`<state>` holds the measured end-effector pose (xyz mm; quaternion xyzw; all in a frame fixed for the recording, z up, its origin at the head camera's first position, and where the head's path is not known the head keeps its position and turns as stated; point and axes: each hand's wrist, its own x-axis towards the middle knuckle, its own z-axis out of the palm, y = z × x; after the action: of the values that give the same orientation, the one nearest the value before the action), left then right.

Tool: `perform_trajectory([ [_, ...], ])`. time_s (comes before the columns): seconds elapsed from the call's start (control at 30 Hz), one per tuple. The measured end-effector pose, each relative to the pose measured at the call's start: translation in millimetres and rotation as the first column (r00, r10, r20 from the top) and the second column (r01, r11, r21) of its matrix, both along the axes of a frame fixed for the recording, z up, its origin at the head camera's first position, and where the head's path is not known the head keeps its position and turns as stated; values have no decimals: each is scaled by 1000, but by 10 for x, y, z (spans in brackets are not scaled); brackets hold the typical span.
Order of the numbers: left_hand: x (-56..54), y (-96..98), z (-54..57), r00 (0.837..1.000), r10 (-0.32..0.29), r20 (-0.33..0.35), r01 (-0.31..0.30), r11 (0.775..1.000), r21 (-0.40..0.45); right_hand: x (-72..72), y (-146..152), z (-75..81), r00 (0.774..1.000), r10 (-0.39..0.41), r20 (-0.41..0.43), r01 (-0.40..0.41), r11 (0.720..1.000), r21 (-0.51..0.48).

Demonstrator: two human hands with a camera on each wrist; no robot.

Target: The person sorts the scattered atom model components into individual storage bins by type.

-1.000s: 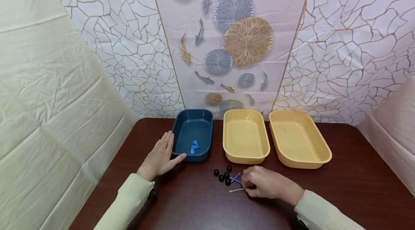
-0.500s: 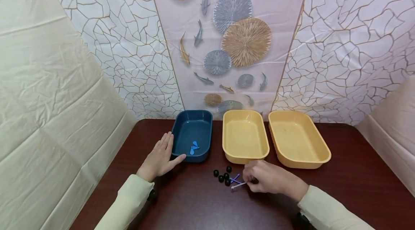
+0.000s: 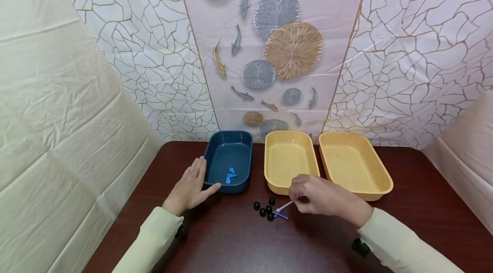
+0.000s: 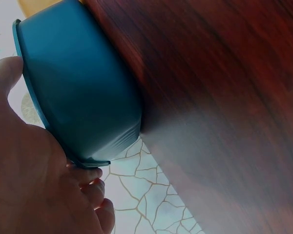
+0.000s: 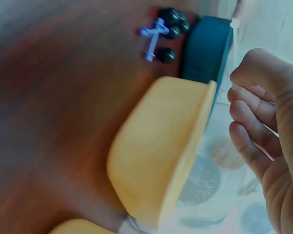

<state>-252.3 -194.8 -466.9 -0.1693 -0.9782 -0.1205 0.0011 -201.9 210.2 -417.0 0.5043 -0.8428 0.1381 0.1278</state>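
My right hand [image 3: 321, 196] pinches a thin whitish stick [image 3: 285, 206] with a small knob at its far end, held between thumb and forefinger. In the right wrist view that stick [image 5: 235, 46] points up and away, clear of the table. Below it on the table lie purple sticks [image 3: 282, 215] of similar shape beside several shiny black balls [image 3: 268, 209]. My left hand [image 3: 189, 186] rests against the dark blue tray [image 3: 233, 151], fingers straight along its left rim and thumb at the near rim. Several small blue drop-shaped pieces [image 3: 231, 174] lie inside that tray.
Two yellow trays stand to the right of the blue one, the middle tray [image 3: 290, 153] just beyond my right hand and the right tray [image 3: 354, 161] farther over. The dark reddish table [image 3: 239, 247] ends at a patterned cloth backdrop [image 3: 165, 50].
My right hand has lifted the whitish stick off the table and carried it up and forward, toward the middle yellow tray's near edge. My left hand has stayed in place.
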Motion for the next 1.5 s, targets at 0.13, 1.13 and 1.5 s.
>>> perform_trajectory([
  [0.13, 1, -4, -9, 1000, 2, 6, -2, 1000, -4, -71, 20, 107, 999, 3, -33, -3, 1000, -2],
  [1.13, -18, -25, -30, 1000, -4, -3, 4, 1000, -9, -663, 153, 221, 985, -170, -23, 165, 976, -141],
  [1.5, -20, -18, -8, 1000, -9, -12, 9, 1000, -13, -919, 154, -47, 970, -241, 39, 244, 959, -142],
])
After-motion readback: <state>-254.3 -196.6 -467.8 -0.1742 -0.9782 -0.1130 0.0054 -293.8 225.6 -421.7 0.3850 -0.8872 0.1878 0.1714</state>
